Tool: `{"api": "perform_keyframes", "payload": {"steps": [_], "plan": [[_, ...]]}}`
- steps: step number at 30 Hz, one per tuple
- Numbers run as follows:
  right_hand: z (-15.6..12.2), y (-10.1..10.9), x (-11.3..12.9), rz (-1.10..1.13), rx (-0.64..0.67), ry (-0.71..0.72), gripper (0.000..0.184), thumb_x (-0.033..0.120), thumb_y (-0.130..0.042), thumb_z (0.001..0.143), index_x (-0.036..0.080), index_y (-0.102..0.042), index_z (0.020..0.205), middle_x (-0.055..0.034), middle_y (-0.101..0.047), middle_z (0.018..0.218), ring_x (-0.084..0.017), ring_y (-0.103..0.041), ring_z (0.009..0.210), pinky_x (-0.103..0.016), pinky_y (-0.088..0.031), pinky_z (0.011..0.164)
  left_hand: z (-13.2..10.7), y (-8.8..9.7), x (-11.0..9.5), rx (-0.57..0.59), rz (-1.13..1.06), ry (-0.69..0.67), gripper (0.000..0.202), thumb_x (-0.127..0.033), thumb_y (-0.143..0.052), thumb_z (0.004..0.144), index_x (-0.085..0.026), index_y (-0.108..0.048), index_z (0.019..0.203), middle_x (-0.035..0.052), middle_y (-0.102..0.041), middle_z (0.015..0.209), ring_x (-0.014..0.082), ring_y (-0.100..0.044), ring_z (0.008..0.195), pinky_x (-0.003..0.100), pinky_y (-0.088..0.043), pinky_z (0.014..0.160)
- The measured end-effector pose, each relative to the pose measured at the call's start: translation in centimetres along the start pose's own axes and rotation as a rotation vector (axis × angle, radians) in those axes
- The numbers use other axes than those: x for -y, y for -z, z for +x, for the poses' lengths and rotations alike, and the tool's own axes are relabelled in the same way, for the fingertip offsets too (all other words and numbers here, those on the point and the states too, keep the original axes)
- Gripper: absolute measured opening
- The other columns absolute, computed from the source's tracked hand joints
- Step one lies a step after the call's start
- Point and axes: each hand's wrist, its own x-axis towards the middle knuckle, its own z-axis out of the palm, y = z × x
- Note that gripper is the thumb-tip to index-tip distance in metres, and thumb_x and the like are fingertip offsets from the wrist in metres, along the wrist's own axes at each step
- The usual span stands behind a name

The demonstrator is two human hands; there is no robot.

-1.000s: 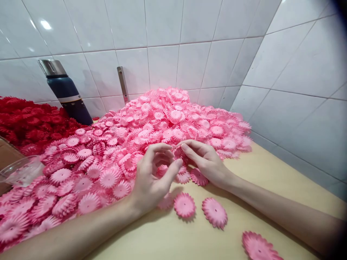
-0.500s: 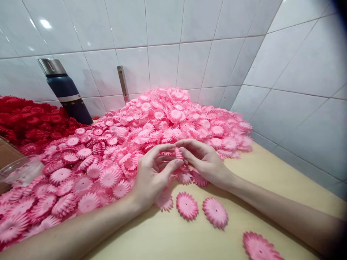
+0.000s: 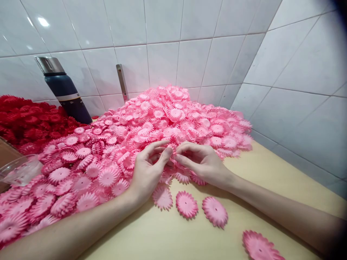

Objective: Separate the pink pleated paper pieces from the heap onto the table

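Observation:
My left hand (image 3: 149, 166) is closed, thumb tip against the curled fingers, in front of a big heap of pink artificial flower petal pieces (image 3: 176, 115). Whatever lies between its fingertips is hidden. Facing it, my right hand (image 3: 207, 162) pinches thumb to fingers on a pink petal piece (image 3: 174, 154), which blends into the heap behind and is hard to make out. A narrow gap parts the two hands. Below them, single round petal pieces with a small centre hole lie flat: a pale one (image 3: 162, 197), a pink one (image 3: 187, 204) and another (image 3: 215, 212).
One more petal piece (image 3: 261, 246) lies near the front edge of view on the pale yellow table (image 3: 141, 234). At the left are a red petal heap (image 3: 32, 119), a dark blue bottle (image 3: 66, 92), a clear plastic container (image 3: 21, 171) and a cardboard box (image 3: 8, 155). Tiled walls (image 3: 162, 21) close the back and right.
The fingertips have drawn slightly apart, my left hand shifting a little left. The small pink piece standing between them before is now mostly covered. The loose pieces on the table stay put.

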Motion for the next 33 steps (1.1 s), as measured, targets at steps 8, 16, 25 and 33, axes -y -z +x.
{"api": "perform_keyframes", "payload": {"steps": [8, 16, 25, 33], "plan": [[-0.17, 0.59, -0.37, 0.131, -0.024, -0.133, 0.015, 0.033, -0.065, 0.084, 0.018, -0.065, 0.085, 0.0007, -0.058, 0.074, -0.009, -0.051, 0.061, -0.021, -0.043, 0.055, 0.05, 0.35, 0.21, 0.064, 0.163, -0.071, 0.014, -0.027, -0.071, 0.077, -0.014, -0.068, 0.079, 0.0026, -0.069, 0.080, 0.0130, -0.064, 0.077, 0.023, -0.052, 0.073], [0.04, 0.50, -0.05, 0.128, 0.008, -0.121, 0.015, 0.031, -0.064, 0.085, 0.017, -0.067, 0.081, 0.0011, -0.059, 0.072, -0.009, -0.052, 0.063, -0.020, -0.043, 0.058, -0.08, 0.31, 0.11, 0.103, 0.198, -0.054, 0.017, -0.029, -0.067, 0.081, -0.012, -0.067, 0.083, 0.0039, -0.069, 0.082, 0.0139, -0.063, 0.076, 0.023, -0.051, 0.071], [-0.07, 0.38, -0.02, 0.116, 0.029, -0.132, 0.015, 0.032, -0.070, 0.079, 0.018, -0.069, 0.084, -0.0008, -0.066, 0.078, -0.012, -0.061, 0.070, -0.025, -0.050, 0.065, 0.11, 0.47, 0.27, 0.079, 0.267, -0.074, 0.017, -0.026, -0.061, 0.085, -0.012, -0.069, 0.090, 0.0051, -0.071, 0.086, 0.0137, -0.064, 0.078, 0.022, -0.049, 0.070], [-0.04, 0.39, -0.02, 0.037, 0.017, -0.118, 0.017, 0.034, -0.068, 0.081, 0.017, -0.066, 0.082, -0.0009, -0.064, 0.078, -0.013, -0.057, 0.071, -0.025, -0.047, 0.065, 0.31, 0.47, 0.51, 0.049, 0.291, -0.075, 0.015, -0.024, -0.063, 0.084, -0.012, -0.071, 0.090, 0.0050, -0.072, 0.086, 0.0142, -0.064, 0.078, 0.022, -0.049, 0.070]]}}
